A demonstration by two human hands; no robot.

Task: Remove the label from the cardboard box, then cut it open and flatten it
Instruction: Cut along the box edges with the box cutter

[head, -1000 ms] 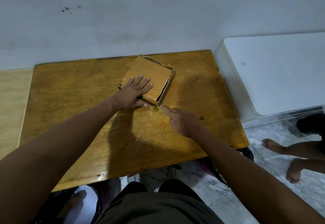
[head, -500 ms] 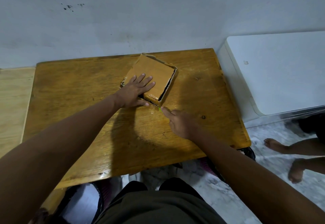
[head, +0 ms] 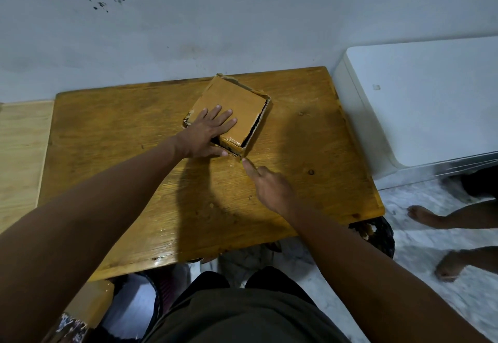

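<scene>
Flat brown cardboard box (head: 229,112): far-centre on yellow-brown wooden table (head: 113,137) | left hand (head: 207,132): fingers straight, pressing box top | right hand (head: 269,185): forefinger extended at box's near corner, green sliver at fingertip; grasp cannot be told

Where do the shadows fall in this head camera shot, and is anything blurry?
Head view: the arms cast dark shadows on the wooden table below the left hand and cardboard box; dim overall; the floor at lower right is smeared; straight edges bow from the wide lens.
</scene>
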